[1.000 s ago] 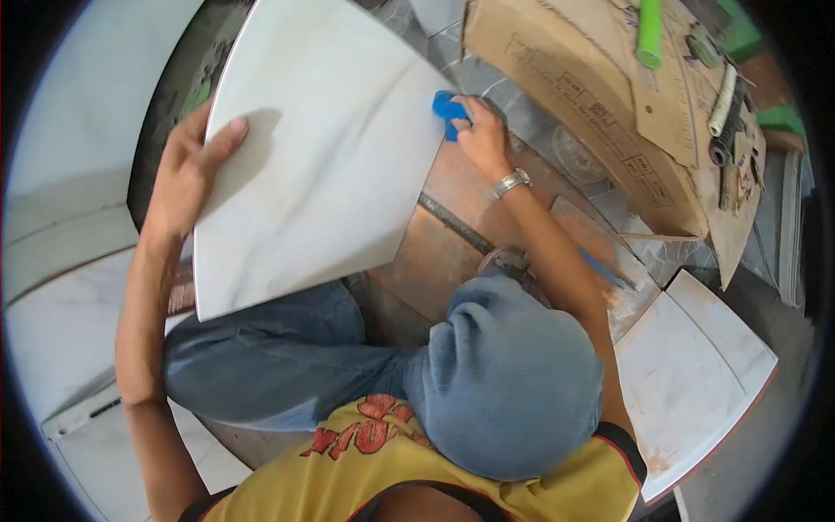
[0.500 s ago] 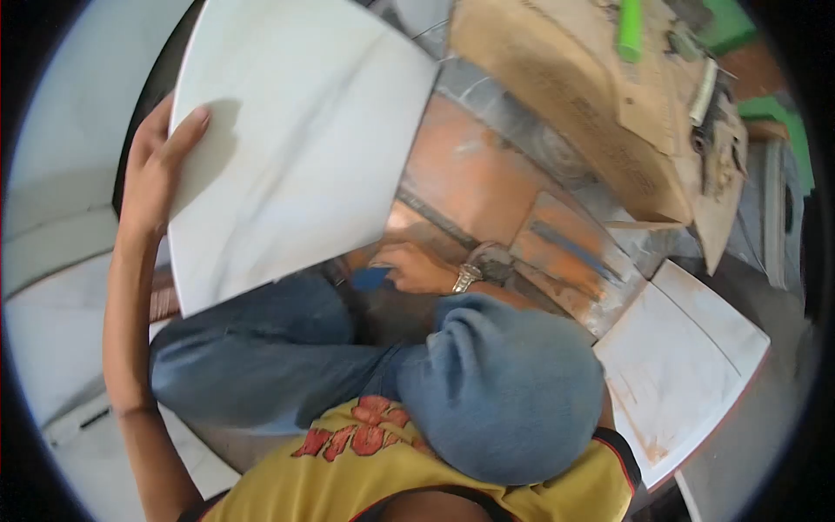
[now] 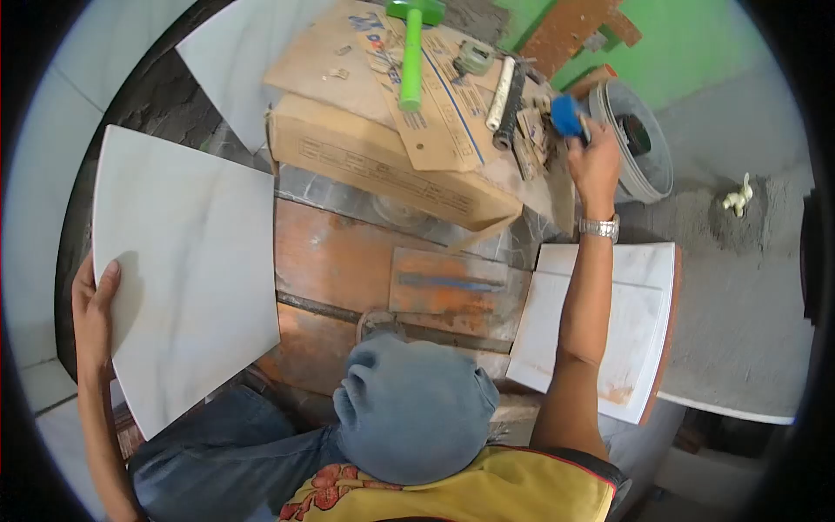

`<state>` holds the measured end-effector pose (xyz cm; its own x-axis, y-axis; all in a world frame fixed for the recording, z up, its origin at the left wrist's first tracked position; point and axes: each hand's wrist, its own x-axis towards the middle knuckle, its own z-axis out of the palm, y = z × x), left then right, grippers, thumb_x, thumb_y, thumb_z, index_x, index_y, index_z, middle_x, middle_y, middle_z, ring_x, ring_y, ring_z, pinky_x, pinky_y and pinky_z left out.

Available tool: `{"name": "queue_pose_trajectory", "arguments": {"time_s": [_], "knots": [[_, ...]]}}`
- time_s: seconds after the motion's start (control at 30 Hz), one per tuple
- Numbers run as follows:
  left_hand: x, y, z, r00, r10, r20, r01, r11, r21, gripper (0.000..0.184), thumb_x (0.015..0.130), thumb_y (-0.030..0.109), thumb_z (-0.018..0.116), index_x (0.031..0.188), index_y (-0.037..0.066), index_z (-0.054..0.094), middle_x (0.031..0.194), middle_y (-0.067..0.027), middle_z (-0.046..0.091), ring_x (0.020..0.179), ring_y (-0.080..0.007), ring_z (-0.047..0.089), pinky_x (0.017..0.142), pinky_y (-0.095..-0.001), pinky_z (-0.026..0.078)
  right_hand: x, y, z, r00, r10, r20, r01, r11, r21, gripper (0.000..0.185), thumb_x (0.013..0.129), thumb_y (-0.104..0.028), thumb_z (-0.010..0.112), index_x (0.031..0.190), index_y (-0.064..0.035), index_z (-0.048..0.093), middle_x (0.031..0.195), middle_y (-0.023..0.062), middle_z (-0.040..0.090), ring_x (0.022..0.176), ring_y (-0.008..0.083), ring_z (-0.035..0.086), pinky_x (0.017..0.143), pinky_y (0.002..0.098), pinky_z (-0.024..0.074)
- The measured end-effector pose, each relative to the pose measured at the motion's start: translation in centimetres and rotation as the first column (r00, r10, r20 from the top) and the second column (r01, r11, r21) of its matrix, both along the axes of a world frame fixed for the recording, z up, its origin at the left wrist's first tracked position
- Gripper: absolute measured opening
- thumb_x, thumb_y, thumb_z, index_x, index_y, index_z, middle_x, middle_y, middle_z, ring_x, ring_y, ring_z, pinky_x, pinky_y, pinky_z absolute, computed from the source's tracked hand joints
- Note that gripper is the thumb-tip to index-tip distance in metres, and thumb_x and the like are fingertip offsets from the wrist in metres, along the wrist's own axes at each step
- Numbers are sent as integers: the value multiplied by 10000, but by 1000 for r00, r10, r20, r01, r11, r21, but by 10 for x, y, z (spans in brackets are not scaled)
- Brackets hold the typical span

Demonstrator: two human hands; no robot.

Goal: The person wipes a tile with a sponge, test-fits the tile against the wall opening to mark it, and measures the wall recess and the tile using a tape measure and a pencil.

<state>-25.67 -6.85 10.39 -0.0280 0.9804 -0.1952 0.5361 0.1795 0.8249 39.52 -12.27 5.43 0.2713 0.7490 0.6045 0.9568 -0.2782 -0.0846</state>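
Observation:
My left hand [image 3: 97,309] grips the left edge of a large white marbled tile [image 3: 191,261], its thumb on the face and its other fingers largely hidden behind. The tile stands tilted beside my left leg. On the right, my right hand [image 3: 595,163], with a metal watch at the wrist, is closed on a blue tool [image 3: 567,117]. That tool is held out over the far right end of the cardboard box, close to the rim of a grey bucket [image 3: 663,178].
A cardboard box [image 3: 383,174] bears a green hammer [image 3: 410,70], rollers [image 3: 503,100] and scraps. White cut tiles [image 3: 600,304] lie stacked to the right. A trowel-like tool [image 3: 452,283] rests on the orange-stained floor. A tap [image 3: 738,197] sticks out at the far right.
My right hand has moved from the tile's edge, down by my knee, then out to the far right with the blue tool. The view has turned right. My left hand keeps hold of the tile.

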Motion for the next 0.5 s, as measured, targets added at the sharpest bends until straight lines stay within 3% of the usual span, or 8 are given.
{"name": "queue_pose_trajectory", "arguments": {"time_s": [0.2,0.3,0.33,0.37,0.43,0.47,0.5], "knots": [[5,7,6,994,-95,55,94,995,17,425,966,213,593,1293,-58,578,1068,-94,681,899,-120,616,825,-267,486,-5,11,-2,995,1,-96,-5,999,-45,475,766,-49,666,1236,-116,679,1149,188,608,1060,393,598,891,466,495],[15,2,19,995,-94,37,95,996,-4,385,967,185,583,1283,-35,595,1082,-77,678,916,-114,610,826,-269,485,41,14,-31,989,149,22,-145,984,-106,596,725,-38,641,1315,-120,622,1204,213,589,1060,414,594,899,474,492],[12,1,19,996,-88,5,88,996,5,393,972,193,582,1295,-32,593,1081,-66,678,929,-112,607,835,-273,484,28,12,-19,992,89,-85,-105,973,-207,679,697,-36,620,1370,-110,569,1225,240,586,1089,420,589,931,467,485],[5,1,16,994,-104,31,103,994,26,410,969,204,593,1303,-34,590,1068,-54,677,929,-108,602,838,-278,483,28,12,-15,987,153,-51,-159,975,-157,645,698,-37,614,1342,-56,586,1231,249,594,1126,414,582,962,463,473],[-7,5,9,983,-179,35,176,982,66,399,981,227,587,1281,-36,600,1041,-59,679,900,-103,610,810,-284,491,41,19,-12,972,164,171,-164,986,-14,477,797,-61,648,1269,9,635,1173,211,637,943,284,655,810,369,528],[-6,3,14,987,-157,40,156,987,28,384,991,237,571,1259,-35,608,1010,-62,684,851,-99,617,774,-280,498,13,28,1,974,210,-79,-200,973,118,328,911,-133,639,1198,23,668,986,145,679,779,204,630,718,319,511],[-7,4,16,987,-153,51,151,988,35,384,992,242,576,1254,-36,609,1003,-64,686,839,-98,617,767,-279,500,-19,34,23,908,145,-394,-135,989,53,283,978,-186,595,1130,37,683,792,76,654,713,175,598,696,313,494]]}}
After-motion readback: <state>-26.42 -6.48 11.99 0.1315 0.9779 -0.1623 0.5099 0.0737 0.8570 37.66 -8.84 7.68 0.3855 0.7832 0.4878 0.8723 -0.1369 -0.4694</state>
